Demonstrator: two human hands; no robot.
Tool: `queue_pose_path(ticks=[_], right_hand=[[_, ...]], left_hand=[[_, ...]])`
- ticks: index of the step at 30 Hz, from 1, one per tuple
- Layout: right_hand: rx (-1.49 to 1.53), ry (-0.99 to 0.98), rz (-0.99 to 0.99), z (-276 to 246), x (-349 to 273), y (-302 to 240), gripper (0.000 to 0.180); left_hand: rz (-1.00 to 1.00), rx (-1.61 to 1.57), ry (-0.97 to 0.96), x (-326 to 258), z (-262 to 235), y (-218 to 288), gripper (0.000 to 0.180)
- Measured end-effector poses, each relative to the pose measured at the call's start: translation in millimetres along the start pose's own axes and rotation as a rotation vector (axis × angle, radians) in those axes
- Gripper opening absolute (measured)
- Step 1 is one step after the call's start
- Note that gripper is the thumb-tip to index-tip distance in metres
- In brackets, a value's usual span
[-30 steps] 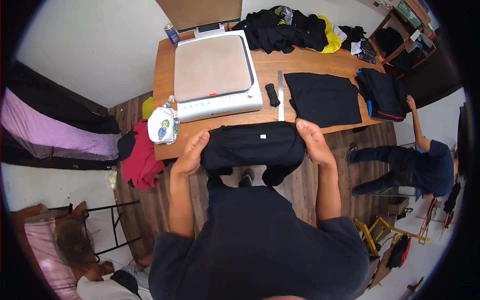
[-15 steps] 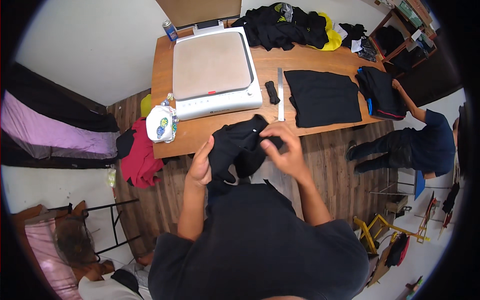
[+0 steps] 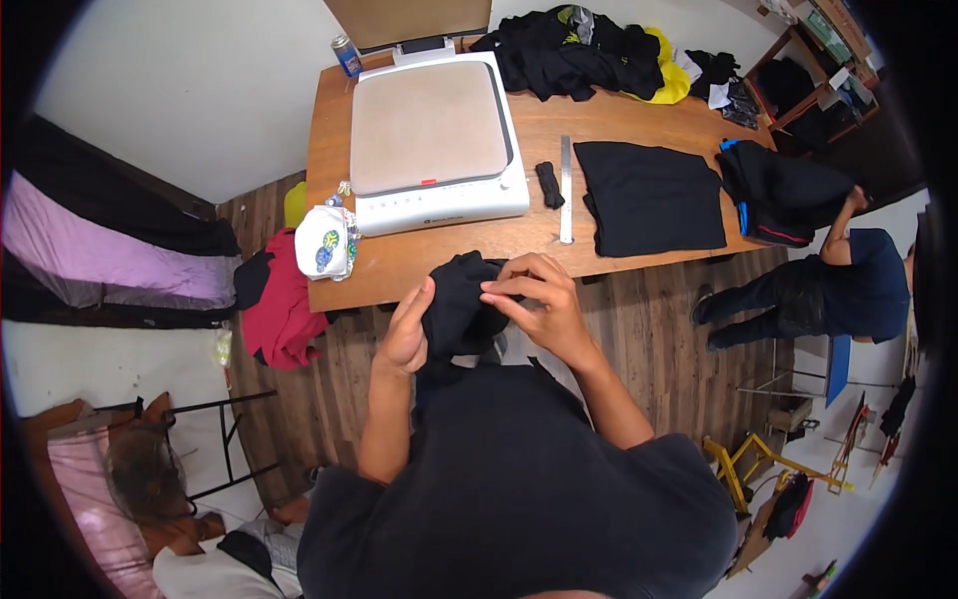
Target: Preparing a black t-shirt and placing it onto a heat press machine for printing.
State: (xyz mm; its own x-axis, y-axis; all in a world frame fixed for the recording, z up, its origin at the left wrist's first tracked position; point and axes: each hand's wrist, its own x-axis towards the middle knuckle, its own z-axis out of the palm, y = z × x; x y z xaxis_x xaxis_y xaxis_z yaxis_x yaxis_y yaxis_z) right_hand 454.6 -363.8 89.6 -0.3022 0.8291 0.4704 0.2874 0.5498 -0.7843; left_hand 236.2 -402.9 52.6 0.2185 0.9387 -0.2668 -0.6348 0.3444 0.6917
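Note:
A bunched piece of black cloth [image 3: 457,299] is held up in front of my body, just off the table's near edge. My left hand [image 3: 407,327] grips its left side, thumb up along the fabric. With thumb and index finger, my right hand [image 3: 539,307] pinches the cloth at its upper right; whether a smaller item sits in the pinch is too small to tell. On the table beyond lie a folded black garment [image 3: 654,198], a steel ruler [image 3: 566,190] and a small black rolled bundle [image 3: 548,186].
A white heat press [image 3: 434,140] with a beige plate stands on the wooden table [image 3: 384,285], a patterned white cloth pile [image 3: 324,243] beside it. Dark clothes [image 3: 569,55] heap along the back. At right, a co-worker [image 3: 863,280] touches a dark garment stack [image 3: 783,190].
My right hand has come in to the left and closed on the cloth, which is now more bunched. The co-worker has lifted part of the top garment on the stack at right.

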Motion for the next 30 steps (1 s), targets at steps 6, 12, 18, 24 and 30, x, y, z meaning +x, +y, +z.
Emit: queue_pose_path(ticks=[6, 12, 18, 24, 30], right_hand=[[0.250, 0.060, 0.200, 1, -13, 25, 0.011], [-0.382, -0.360, 0.359, -39, -99, 68, 0.016], [-0.695, -1.052, 1.003, -59, -237, 139, 0.031], [-0.552, -1.053, 0.869, -53, -254, 148, 0.072], [-0.050, -0.353, 0.412, -25, -112, 83, 0.074]], left_hand=[[0.032, 0.027, -0.013, 4, 10, 9, 0.047], [-0.008, 0.007, -0.031, 2, 0, 3, 0.047], [-0.027, 0.095, -0.044, 5, 2, -2, 0.047], [-0.102, 0.169, -0.109, 6, 7, -8, 0.045], [-0.235, 0.450, -0.304, 1, 30, -13, 0.025]])
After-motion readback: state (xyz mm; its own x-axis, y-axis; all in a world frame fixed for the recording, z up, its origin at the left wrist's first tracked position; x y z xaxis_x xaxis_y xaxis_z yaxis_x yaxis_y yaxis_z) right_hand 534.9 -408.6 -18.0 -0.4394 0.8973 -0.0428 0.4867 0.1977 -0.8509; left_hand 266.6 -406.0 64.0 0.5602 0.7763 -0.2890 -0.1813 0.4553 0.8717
